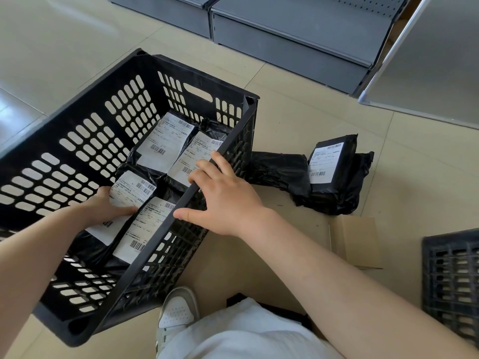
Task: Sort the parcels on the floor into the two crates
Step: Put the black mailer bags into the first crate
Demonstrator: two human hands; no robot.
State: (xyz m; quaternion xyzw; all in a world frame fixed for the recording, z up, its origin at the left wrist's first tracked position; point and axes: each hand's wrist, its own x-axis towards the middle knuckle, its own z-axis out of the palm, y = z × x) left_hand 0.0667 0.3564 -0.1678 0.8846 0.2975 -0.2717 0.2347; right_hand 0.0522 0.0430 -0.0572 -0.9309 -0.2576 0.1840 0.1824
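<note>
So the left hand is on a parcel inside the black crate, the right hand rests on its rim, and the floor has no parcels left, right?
Not quite. The head view shows black parcels lying on the floor beside the crate. The left hand on a parcel inside and the right hand on the rim are correct.

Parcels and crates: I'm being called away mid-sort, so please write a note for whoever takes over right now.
The left hand grips a labelled parcel inside the black crate. The right hand rests open on that crate's near rim.
Done: four labelled parcels are in this crate, counting the gripped one.
Left: a pile of parcels lying to the right of it. The second crate shows only partly at the right edge; its contents are unseen.
</note>
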